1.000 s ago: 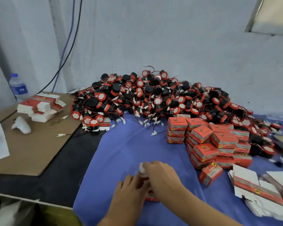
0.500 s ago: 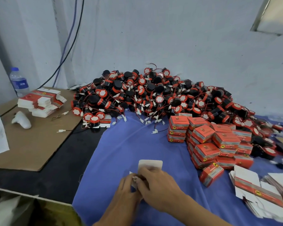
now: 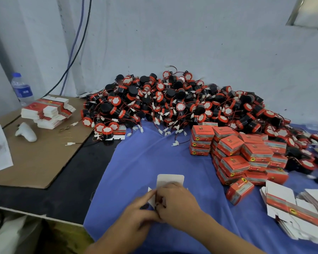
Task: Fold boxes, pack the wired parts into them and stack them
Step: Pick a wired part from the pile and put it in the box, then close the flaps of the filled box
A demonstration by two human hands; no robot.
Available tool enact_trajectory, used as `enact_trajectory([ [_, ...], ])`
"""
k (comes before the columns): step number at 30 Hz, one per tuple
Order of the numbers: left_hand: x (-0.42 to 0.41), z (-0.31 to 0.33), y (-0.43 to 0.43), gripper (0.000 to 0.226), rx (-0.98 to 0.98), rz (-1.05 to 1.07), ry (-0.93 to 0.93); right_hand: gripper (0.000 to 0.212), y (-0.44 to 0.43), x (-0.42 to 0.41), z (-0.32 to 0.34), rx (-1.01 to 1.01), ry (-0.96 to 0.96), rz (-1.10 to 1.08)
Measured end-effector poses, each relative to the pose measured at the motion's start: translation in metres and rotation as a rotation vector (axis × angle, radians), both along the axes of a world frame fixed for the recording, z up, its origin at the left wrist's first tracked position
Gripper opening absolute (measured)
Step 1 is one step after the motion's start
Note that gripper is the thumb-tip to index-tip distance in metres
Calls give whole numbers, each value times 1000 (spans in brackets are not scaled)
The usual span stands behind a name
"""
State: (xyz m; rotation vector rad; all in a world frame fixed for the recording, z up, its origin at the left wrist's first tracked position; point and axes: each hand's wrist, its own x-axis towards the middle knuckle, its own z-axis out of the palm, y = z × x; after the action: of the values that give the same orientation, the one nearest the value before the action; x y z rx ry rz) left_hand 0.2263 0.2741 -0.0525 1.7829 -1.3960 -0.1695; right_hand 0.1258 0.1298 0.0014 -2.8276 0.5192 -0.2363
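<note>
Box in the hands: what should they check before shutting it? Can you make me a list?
1. Both hands on the box: ok, the left hand and right hand hold it.
2. Box open: ok, its white top flap stands up.
3. Part inside: cannot tell, the hands hide it.
4. Wires tucked in: cannot tell.
5. Stack ready for it: ok, on the right.
6. More parts: ok, a big pile behind.
</note>
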Motion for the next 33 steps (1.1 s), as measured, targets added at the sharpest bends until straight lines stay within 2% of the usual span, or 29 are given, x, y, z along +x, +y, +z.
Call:
enact_trajectory([
  [1, -2, 0, 4, 29, -36, 10, 74, 22, -1, 0, -1, -15, 27, 31],
  [4, -11, 6, 3, 35, -150, 192, 451, 30, -8, -2, -2, -42, 63, 116],
  [7, -14, 13, -13, 36, -163, 357, 637, 23, -6, -3, -3, -26, -41, 108],
  [9, -13, 17, -23, 36, -125, 357, 744, 12, -2, -3, -6, 90, -150, 40],
  [11, -12, 20, -31, 35, -53, 308, 860, 15, -1, -9, -10, 281, -315, 4],
  [13, -13, 19, -34, 35, -10, 270, 884, 28, -1, -20, -14, 444, -584, -54],
  [15, -14, 15, -38, 30, 10, 294, 808, 42, -2, -28, -14, 687, -830, -131],
  [16, -15, 14, -41, 27, 22, 316, 762, 43, -3, -31, -12, 806, -911, -150],
  [18, -17, 14, -44, 28, 37, 332, 710, 42, -6, -38, -11, 859, -1000, -227],
  [21, -16, 16, -46, 32, 55, 302, 661, 47, -22, -51, -22, 876, -893, -436],
  [24, -14, 16, -46, 30, 59, 270, 651, 44, -28, -48, -34, 1112, -672, -367],
  [28, -13, 17, -44, 26, 61, 281, 566, 32, -23, -41, -44, 831, -574, -259],
  [31, -8, 13, -34, 28, 126, 156, 432, 37, -34, -59, -50, 736, -495, -137],
  [33, -2, 11, -25, 39, 204, 43, 355, 46, -42, -72, -48, 690, -346, 0],
])
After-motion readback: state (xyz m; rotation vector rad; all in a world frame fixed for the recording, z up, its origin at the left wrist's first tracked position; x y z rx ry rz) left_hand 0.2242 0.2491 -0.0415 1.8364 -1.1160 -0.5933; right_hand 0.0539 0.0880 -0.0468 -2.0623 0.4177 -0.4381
